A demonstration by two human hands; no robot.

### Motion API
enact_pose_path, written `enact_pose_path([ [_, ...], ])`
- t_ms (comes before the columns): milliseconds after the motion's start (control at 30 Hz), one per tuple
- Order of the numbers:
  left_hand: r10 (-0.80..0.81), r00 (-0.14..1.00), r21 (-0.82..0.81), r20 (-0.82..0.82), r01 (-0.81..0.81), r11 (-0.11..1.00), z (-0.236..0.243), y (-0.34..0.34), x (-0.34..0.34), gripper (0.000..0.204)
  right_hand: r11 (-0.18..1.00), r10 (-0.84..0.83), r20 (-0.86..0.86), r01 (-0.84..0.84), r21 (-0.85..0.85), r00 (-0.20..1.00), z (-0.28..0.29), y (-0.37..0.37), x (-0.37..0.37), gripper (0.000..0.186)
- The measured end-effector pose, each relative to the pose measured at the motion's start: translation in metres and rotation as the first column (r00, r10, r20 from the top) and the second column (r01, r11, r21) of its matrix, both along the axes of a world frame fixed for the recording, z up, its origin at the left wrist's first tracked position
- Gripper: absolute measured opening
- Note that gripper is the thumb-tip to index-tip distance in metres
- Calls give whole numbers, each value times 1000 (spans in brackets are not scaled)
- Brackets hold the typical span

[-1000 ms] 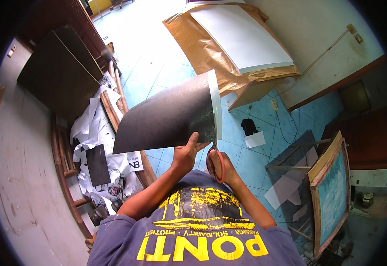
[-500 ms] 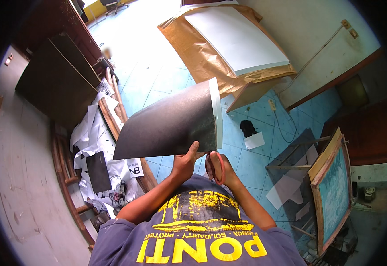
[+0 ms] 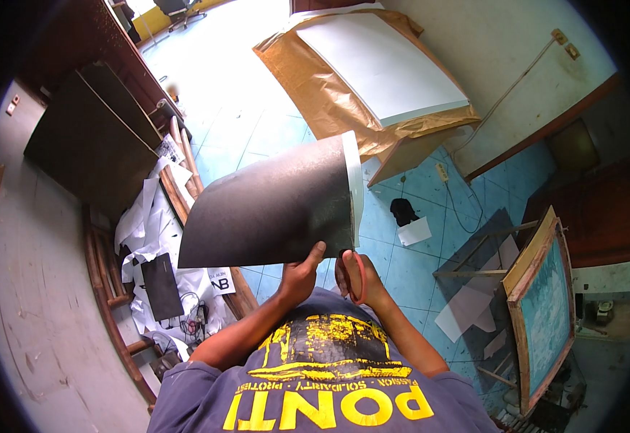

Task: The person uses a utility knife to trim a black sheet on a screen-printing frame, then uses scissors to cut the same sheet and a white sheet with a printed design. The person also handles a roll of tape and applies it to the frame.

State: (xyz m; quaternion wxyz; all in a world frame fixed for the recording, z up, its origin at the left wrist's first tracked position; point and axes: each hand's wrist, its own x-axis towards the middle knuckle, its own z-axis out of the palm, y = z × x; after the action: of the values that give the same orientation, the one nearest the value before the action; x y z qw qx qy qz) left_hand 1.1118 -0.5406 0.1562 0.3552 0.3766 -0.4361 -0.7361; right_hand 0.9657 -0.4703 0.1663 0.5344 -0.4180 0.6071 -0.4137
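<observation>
A large black sheet (image 3: pixel 264 206) curves in front of my chest, its left part bowed over. Along its right side runs a pale strip (image 3: pixel 352 169). My left hand (image 3: pixel 302 278) pinches the sheet's near edge, thumb on top and fingers underneath. Close beside it, my right hand (image 3: pixel 372 281) is closed through the handles of red-handled scissors (image 3: pixel 361 278). The scissors are at the near right corner of the sheet, where the black meets the pale strip. Their blades are mostly hidden, so I cannot tell how far apart they are.
Ahead stands a table with brown paper (image 3: pixel 315 101) and a white sheet (image 3: pixel 383 65). At right leans a wood-framed screen (image 3: pixel 546 310). On the left, a bamboo bench (image 3: pixel 105 267) carries crumpled paper and a dark laptop-like slab (image 3: pixel 160 287). A black item (image 3: pixel 403 211) lies on the floor.
The black sheet's left end has dropped slightly toward me, and the sheet is tilted a little differently. Both hands are slightly lower, still holding the sheet and the scissors.
</observation>
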Motion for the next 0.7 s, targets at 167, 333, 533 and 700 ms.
enact_pose_path([
  [167, 3, 995, -130, 96, 9, 991, 11, 4, 1, 22, 1000, -14, -39, 13, -21, 999, 2, -3, -5, 77],
  [333, 29, 999, -168, 37, -23, 986, 12, 5, -1, 22, 999, -28, -41, 26, -45, 999, 9, -2, -3, 78],
  [533, 2, 994, -162, 108, 16, 987, 16, 5, 0, 23, 999, -38, -41, 38, -7, 998, 8, 2, -3, 78],
  [700, -24, 999, -258, 26, 30, 966, 18, 8, 0, 19, 998, -54, -66, 51, -38, 996, 2, 0, -3, 81],
])
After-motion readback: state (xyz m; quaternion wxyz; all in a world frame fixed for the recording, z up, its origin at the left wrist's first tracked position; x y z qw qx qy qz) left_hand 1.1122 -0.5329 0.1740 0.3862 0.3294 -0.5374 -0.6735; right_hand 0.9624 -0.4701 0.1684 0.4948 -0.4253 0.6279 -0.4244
